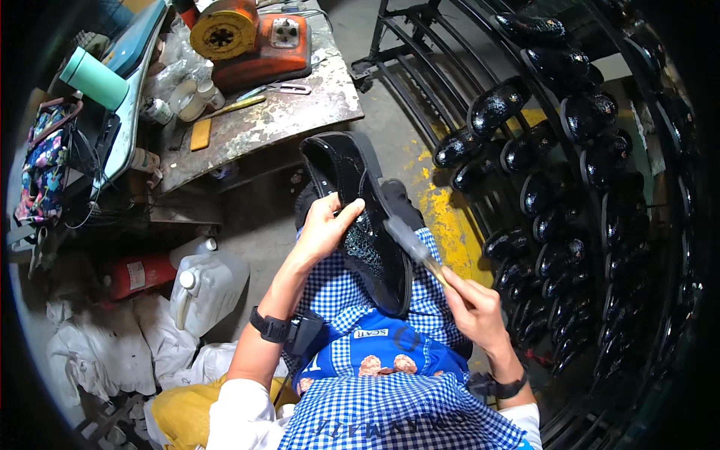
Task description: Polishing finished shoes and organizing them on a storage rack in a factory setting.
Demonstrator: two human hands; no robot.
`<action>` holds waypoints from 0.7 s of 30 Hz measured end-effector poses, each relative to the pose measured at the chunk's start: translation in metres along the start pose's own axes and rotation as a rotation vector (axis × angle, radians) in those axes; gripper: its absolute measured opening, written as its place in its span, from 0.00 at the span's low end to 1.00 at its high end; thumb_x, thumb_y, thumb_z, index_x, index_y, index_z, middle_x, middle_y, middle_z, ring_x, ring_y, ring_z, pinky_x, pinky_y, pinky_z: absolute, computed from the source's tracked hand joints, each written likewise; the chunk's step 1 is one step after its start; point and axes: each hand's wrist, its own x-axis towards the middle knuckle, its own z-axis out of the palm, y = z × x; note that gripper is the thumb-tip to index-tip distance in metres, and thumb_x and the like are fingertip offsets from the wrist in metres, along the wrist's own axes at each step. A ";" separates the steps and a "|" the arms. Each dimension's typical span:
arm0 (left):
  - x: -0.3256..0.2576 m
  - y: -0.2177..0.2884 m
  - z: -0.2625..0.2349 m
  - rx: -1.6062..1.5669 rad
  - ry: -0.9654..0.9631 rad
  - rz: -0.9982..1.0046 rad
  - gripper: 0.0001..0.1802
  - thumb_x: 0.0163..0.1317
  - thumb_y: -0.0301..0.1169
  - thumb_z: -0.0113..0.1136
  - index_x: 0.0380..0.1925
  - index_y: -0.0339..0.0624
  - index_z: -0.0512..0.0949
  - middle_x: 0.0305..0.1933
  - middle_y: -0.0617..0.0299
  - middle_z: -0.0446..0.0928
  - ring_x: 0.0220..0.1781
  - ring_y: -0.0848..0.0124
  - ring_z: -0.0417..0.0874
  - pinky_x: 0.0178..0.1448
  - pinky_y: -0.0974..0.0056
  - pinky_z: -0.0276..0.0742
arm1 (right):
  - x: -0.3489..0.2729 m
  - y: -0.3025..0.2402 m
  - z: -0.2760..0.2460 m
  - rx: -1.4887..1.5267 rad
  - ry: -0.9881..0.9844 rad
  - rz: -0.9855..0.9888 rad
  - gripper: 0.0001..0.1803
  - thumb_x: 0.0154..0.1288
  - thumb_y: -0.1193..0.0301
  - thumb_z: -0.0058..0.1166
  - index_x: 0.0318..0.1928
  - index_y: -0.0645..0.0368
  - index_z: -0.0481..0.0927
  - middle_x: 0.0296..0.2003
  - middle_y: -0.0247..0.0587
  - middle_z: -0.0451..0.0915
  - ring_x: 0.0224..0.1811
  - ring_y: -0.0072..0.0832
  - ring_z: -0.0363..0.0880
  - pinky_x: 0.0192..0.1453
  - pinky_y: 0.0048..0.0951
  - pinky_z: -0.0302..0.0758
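Observation:
A glossy black shoe [379,259] with a speckled, sparkling upper lies over my lap, its opening away from me and its toe toward me. My left hand [326,229] is closed on the shoe's upper beside the opening, thumb on top. In my right hand [476,311] is a small brush [409,241] with a pale head and a thin yellowish handle, gripped by the fingers. The brush head lies against the right side of the shoe, near the sole edge. Below the shoe, a blue-and-white checked apron [315,281] covers my legs.
A worn workbench [262,124] at upper left carries an orange machine [274,49], jars and a yellow-handled tool [201,135]. A translucent jug [214,289] stands at left near white cloth [105,345]. Racks of black shoes [555,217] fill the right side.

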 end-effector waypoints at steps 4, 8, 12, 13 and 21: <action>0.004 0.006 0.005 -0.033 -0.002 -0.006 0.11 0.61 0.33 0.54 0.33 0.33 0.76 0.28 0.68 0.76 0.28 0.82 0.72 0.31 0.74 0.69 | -0.031 -0.011 -0.029 -0.046 -0.119 0.001 0.17 0.51 0.80 0.57 0.45 0.62 0.79 0.18 0.42 0.73 0.15 0.28 0.71 0.19 0.28 0.67; 0.004 0.005 0.005 -0.015 0.010 -0.018 0.12 0.61 0.33 0.55 0.34 0.33 0.76 0.28 0.68 0.76 0.28 0.82 0.72 0.32 0.74 0.69 | 0.003 0.000 -0.004 -0.074 -0.042 -0.011 0.17 0.52 0.80 0.56 0.45 0.61 0.78 0.20 0.42 0.73 0.16 0.31 0.70 0.20 0.30 0.66; 0.002 0.001 0.006 0.012 0.006 -0.007 0.12 0.60 0.33 0.55 0.34 0.33 0.76 0.28 0.67 0.76 0.29 0.82 0.72 0.33 0.74 0.70 | -0.022 -0.004 -0.027 -0.059 -0.121 -0.010 0.18 0.52 0.79 0.57 0.46 0.57 0.79 0.17 0.41 0.72 0.16 0.30 0.73 0.20 0.28 0.68; -0.001 0.003 0.006 0.048 0.015 -0.017 0.12 0.60 0.33 0.55 0.34 0.33 0.76 0.28 0.67 0.76 0.29 0.82 0.73 0.33 0.74 0.70 | -0.027 -0.011 -0.033 -0.070 -0.162 0.018 0.18 0.52 0.79 0.57 0.46 0.57 0.79 0.17 0.41 0.72 0.16 0.30 0.73 0.20 0.28 0.69; 0.003 0.006 0.005 -0.018 0.001 0.016 0.11 0.61 0.32 0.55 0.33 0.33 0.76 0.29 0.68 0.76 0.29 0.82 0.72 0.33 0.75 0.69 | 0.000 0.008 -0.017 -0.078 -0.085 -0.035 0.18 0.52 0.78 0.57 0.46 0.56 0.79 0.18 0.41 0.70 0.16 0.31 0.71 0.20 0.30 0.67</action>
